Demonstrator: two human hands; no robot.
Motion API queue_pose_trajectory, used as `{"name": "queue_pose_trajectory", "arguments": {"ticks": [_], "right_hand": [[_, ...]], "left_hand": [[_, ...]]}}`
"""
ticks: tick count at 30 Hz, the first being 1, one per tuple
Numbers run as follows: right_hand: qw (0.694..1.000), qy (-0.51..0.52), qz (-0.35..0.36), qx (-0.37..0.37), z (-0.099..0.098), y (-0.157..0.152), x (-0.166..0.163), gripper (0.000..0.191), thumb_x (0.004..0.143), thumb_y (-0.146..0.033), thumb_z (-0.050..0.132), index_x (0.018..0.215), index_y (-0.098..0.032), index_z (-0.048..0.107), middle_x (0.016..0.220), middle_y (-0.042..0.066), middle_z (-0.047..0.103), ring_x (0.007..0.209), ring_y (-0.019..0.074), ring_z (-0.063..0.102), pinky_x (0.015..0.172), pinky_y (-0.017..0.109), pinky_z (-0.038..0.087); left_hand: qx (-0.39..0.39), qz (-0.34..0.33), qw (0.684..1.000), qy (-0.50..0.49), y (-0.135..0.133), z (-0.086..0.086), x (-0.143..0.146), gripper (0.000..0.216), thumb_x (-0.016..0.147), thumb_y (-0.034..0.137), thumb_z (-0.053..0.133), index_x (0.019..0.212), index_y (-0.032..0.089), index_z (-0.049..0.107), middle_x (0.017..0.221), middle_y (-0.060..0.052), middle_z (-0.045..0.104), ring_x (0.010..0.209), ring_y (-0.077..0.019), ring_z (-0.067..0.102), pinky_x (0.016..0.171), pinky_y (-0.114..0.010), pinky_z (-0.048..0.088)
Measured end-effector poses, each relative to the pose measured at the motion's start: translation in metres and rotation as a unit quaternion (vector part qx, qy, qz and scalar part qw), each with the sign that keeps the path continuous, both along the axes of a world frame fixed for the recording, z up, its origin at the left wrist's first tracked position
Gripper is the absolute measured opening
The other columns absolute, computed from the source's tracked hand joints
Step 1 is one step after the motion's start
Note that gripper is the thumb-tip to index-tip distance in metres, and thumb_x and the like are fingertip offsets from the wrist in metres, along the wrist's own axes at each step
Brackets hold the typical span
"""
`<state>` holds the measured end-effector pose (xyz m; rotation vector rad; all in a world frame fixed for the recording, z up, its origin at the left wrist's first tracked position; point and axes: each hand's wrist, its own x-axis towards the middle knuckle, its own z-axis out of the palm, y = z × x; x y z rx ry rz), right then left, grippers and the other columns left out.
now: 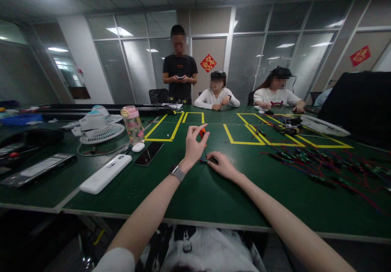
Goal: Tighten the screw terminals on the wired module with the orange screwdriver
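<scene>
My left hand (194, 143) is raised over the green table (189, 190), its fingers closed on a small orange-handled tool (202, 133) that points down. My right hand (220, 164) rests on the table just to the right, fingers pinched on a small dark part (205, 160) with thin wires. The tool's tip comes down at that part. A watch (178, 173) sits on my left wrist.
A black phone (148, 153), a white power bank (105, 173), a pink-lidded bottle (133, 124) and small fans (100, 129) lie to the left. Several red and black wired parts (311, 162) are spread to the right. Three people are at the far side.
</scene>
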<state>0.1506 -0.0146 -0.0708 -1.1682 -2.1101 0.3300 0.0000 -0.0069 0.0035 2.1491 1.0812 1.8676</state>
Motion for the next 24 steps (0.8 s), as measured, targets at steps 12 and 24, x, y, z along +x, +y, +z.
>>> {"name": "queue_pose_trajectory", "arguments": {"ticks": [12,24], "right_hand": [[1.0,0.006,0.0,-0.001,0.0002,-0.0004,-0.0002,0.013,0.076,-0.013,0.057,0.087,-0.017,0.062,0.095,0.007,0.067,0.09,0.0206,0.06,0.084,0.035,0.045],[1.0,0.007,0.003,0.008,-0.0017,0.0014,0.0007,0.011,0.078,-0.016,0.057,0.087,-0.018,0.063,0.095,0.007,0.067,0.089,0.0198,0.06,0.084,0.035,0.045]], "left_hand": [[0.006,-0.017,1.0,0.004,-0.0023,0.001,0.0003,0.029,0.086,0.026,0.057,0.114,0.022,0.062,0.095,-0.004,0.054,0.088,-0.014,0.054,0.086,-0.027,0.045],[-0.003,-0.025,1.0,0.002,-0.001,0.0,0.0004,0.029,0.089,0.026,0.052,0.116,0.022,0.06,0.098,-0.005,0.056,0.09,-0.0148,0.055,0.085,-0.028,0.045]]}}
